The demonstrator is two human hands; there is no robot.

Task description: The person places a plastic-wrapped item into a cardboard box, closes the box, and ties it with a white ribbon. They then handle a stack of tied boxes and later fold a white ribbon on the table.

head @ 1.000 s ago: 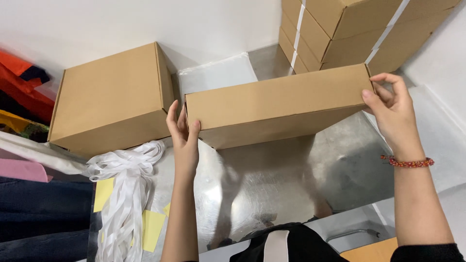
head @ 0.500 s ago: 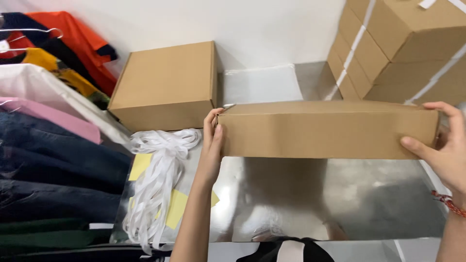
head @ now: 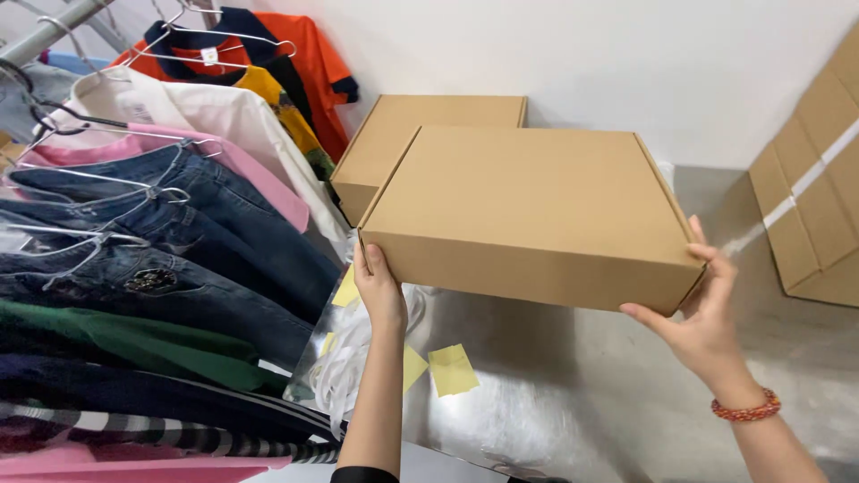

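Flat cardboard box [head: 528,210], smooth and rectangular, gripped at both ends by left hand [head: 380,291] and right hand [head: 702,322].

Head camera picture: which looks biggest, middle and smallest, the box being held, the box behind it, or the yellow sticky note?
1. Held cardboard box, though it is nearer the camera.
2. Cardboard box behind it, partly hidden.
3. Yellow sticky note.
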